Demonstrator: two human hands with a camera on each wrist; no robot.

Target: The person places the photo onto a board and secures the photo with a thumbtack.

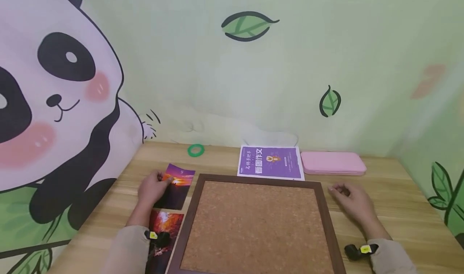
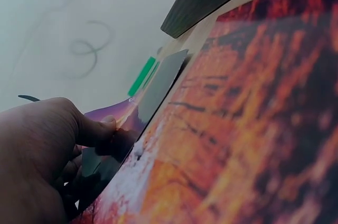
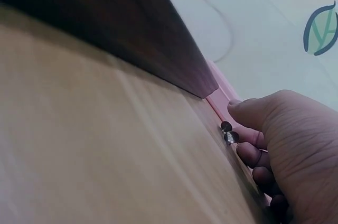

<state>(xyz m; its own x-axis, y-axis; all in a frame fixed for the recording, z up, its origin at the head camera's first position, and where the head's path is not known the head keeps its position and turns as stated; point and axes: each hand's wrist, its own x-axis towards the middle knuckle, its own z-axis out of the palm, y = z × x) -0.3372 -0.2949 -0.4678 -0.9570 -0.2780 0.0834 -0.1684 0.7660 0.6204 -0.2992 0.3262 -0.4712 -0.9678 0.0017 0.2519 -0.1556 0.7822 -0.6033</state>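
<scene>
My left hand (image 1: 151, 189) pinches the edge of a sunset photo (image 1: 177, 185) between thumb and fingers. In the left wrist view the thumb (image 2: 108, 123) lies on the photo's printed face. Below it on the table is an autumn-forest photo (image 1: 166, 225), partly covered by the left sleeve and wrist strap. To the right stands a cork board (image 1: 253, 225) with a dark brown frame. Beyond its right edge, my right hand (image 1: 355, 203) has its fingers loosely curled. Two small shiny round metal pieces (image 3: 228, 133) show at its fingertips; their kind is unclear.
Behind the board lie a purple-and-white booklet (image 1: 272, 163) and a pink case (image 1: 333, 163). A green ring, like a tape roll (image 1: 195, 145), sits at the back left. The wooden table (image 1: 395, 197) meets a wall (image 1: 181, 85) painted with a panda and leaves.
</scene>
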